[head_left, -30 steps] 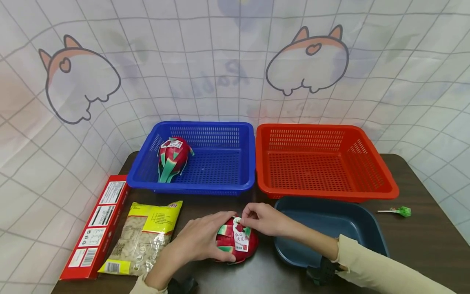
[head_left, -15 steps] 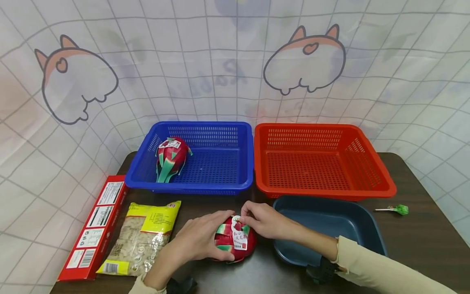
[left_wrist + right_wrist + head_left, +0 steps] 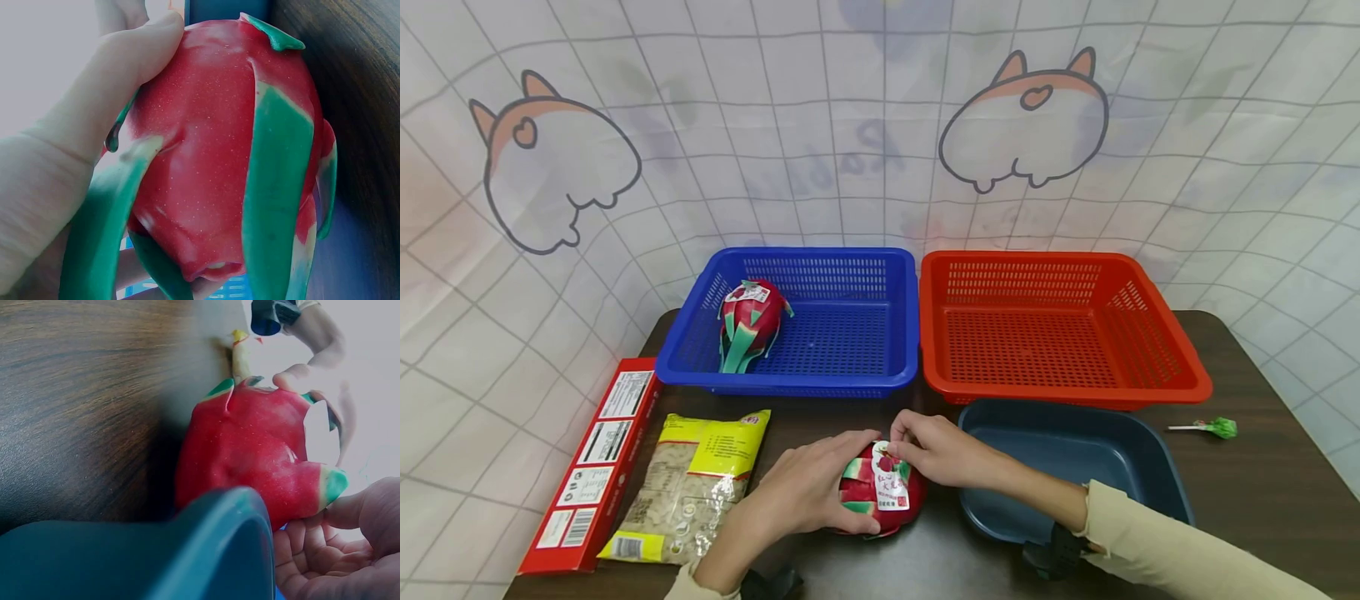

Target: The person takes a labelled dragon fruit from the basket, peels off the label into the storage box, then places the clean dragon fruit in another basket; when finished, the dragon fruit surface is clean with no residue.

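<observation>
A red dragon fruit [image 3: 859, 493] with green-tipped scales and a white printed label [image 3: 891, 483] lies on the table's near middle. My left hand [image 3: 801, 490] grips it from the left, thumb on the near side and fingers over the far side; part of that grasp is hidden. At the label's upper end, my right hand [image 3: 938, 450] has thumb and curled fingers against the fruit. The right wrist view shows them pinching close to a green-tipped scale [image 3: 334, 485]; whether the label's edge is also caught is hidden.
A blue basket [image 3: 820, 382] holding another dragon fruit [image 3: 754, 317] stands behind, beside a red basket [image 3: 1067, 392]. Right of the hands is a dark blue tray [image 3: 1075, 433], under the right forearm, and a green lollipop [image 3: 1223, 430]. A yellow bag [image 3: 700, 475] and red box [image 3: 597, 467] lie left.
The view has shifted very slightly. Both hands stay at the same places on the dragon fruit, and the label remains on it.
</observation>
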`<move>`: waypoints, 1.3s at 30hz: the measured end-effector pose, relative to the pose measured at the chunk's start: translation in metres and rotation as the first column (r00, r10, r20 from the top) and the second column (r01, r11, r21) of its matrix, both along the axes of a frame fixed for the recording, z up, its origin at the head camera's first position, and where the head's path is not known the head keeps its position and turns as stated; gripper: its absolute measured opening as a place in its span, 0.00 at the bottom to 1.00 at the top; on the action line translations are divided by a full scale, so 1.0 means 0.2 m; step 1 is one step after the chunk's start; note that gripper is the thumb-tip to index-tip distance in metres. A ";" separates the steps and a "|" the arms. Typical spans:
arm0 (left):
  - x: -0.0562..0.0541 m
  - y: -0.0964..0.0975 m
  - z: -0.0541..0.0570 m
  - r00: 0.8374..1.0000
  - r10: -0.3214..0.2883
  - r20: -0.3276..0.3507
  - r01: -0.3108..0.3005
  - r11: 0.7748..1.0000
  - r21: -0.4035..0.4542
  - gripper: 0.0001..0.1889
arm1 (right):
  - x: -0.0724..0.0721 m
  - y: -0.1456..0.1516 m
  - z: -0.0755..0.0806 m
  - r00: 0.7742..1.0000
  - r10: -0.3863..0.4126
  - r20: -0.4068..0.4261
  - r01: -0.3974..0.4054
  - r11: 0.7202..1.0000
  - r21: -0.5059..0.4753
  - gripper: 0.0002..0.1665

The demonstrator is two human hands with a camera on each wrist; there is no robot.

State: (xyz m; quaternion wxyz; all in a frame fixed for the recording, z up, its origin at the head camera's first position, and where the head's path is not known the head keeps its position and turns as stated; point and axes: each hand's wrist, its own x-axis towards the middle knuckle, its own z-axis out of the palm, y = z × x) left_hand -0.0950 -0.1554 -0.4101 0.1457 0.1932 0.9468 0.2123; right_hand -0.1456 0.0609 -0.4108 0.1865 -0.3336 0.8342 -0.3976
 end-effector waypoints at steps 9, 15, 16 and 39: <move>0.01 0.00 0.01 1.000 0.005 0.008 -0.005 1.000 0.007 0.50 | 0.00 -0.01 0.01 0.998 -0.018 0.057 0.017 1.000 0.009 0.06; 0.01 -0.01 0.02 1.000 0.007 0.001 -0.007 1.000 0.009 0.50 | -0.01 -0.01 0.01 0.995 -0.018 0.098 0.016 1.000 0.013 0.07; 0.01 -0.01 0.02 1.000 0.006 -0.002 -0.006 1.000 0.010 0.50 | -0.02 -0.01 0.01 0.994 -0.017 0.111 0.016 1.000 0.013 0.07; -0.01 0.00 0.01 0.999 0.011 0.041 -0.011 1.000 -0.003 0.51 | -0.04 0.03 0.11 0.984 -0.110 0.142 0.128 0.984 -0.125 0.09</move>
